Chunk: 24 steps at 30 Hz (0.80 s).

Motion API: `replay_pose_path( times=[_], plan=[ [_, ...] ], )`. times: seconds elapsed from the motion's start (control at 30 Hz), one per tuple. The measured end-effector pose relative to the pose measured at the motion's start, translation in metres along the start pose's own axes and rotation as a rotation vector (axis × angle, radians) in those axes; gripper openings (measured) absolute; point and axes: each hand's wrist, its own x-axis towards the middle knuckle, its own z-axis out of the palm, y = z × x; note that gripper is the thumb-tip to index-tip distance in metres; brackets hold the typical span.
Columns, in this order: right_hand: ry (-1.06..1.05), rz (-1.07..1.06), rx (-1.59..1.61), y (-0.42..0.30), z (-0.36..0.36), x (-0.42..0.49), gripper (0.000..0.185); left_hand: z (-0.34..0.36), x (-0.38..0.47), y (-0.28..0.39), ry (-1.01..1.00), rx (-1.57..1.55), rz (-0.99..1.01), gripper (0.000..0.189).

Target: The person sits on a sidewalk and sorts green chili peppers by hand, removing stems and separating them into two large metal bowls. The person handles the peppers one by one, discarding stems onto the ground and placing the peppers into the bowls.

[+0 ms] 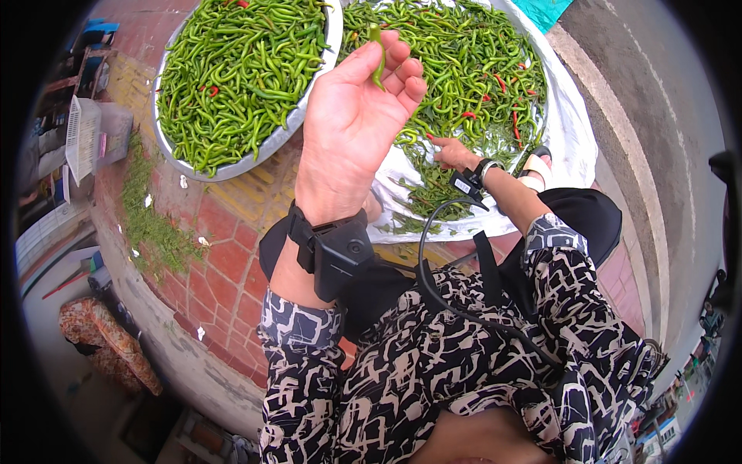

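Note:
My left hand is raised palm up, close to the camera. Between its thumb and fingers it pinches a single green chili pepper, stem end upward. Lower and farther right, my right hand reaches down at the near edge of a spread heap of green chilies mixed with some red ones. Its index finger points forward, and a small red spot shows at the tip; whether it grips anything cannot be made out. Plucked stems and leaves lie just below that hand on a white sheet.
A large metal basin heaped with green chilies stands at the left. Red paving carries scattered green trimmings. A plastic crate sits farther left; a road curb runs along the right. A black cable hangs across my lap.

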Motion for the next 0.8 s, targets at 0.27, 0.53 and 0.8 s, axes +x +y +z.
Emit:
replay_pose_path(
  times=[0.27, 0.53, 0.8],
  plan=[
    [0.138, -0.329, -0.627, 0.009, 0.018, 0.04, 0.039, 0.002, 0.006, -0.004, 0.017, 0.046, 0.018, 0.015],
    [0.065, -0.119, -0.638, 0.022, 0.026, 0.06, 0.047, 0.001, 0.006, -0.004, 0.041, 0.036, 0.015, 0.016],
    [0.231, -0.33, -0.7, 0.022, 0.02, 0.033, 0.039, 0.002, 0.005, -0.004, 0.007, 0.04, 0.005, 0.013]
  ],
)
